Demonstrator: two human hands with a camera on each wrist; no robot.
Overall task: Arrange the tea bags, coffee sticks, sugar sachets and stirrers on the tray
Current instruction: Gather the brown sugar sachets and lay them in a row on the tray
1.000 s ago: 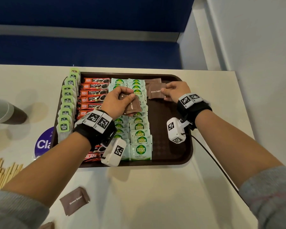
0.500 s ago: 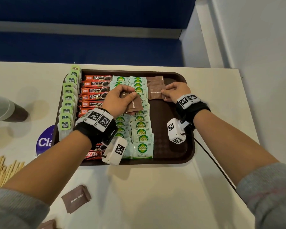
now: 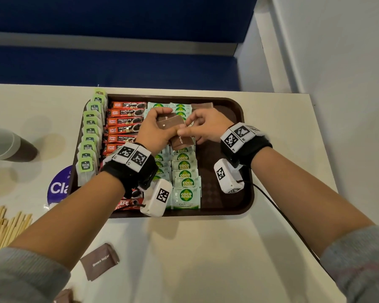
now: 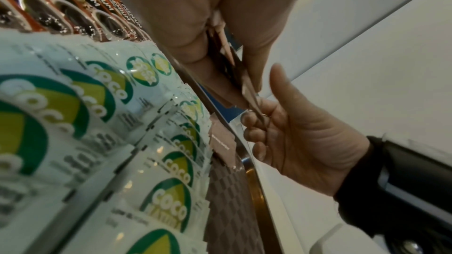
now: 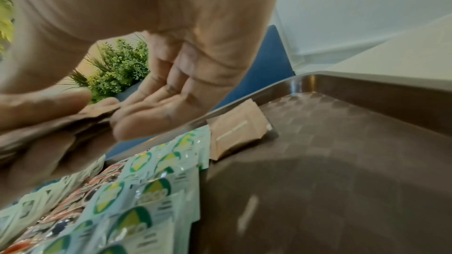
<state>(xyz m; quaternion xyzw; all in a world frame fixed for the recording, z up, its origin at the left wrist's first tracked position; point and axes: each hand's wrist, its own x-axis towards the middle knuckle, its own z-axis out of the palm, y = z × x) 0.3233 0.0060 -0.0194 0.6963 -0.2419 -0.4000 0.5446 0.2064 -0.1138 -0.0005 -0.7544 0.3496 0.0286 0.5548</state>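
Pale tabletop against a blue wall, with a brown tray (image 3: 247, 149) lying square before the person. Above the tray's middle, a small stack of brown sugar sachets (image 3: 170, 123) sits in the left hand (image 3: 153, 132), fingers curled round it, long edges running roughly toward the right. The right hand (image 3: 202, 127) touches the stack's near right corner, thumb and forefinger pinching one sachet (image 3: 182, 142) that hangs lower; its other fingers curl loosely. That hand is the nearer one to the bare strip of tray on the right, where a brown sachet (image 5: 238, 132) already lies at the far rim beside the green sugar sachets (image 3: 185, 171). Both wrists hover level over the tray. Another brown sachet (image 3: 100, 261) waits on the table, stirrers (image 3: 4, 230) at left.
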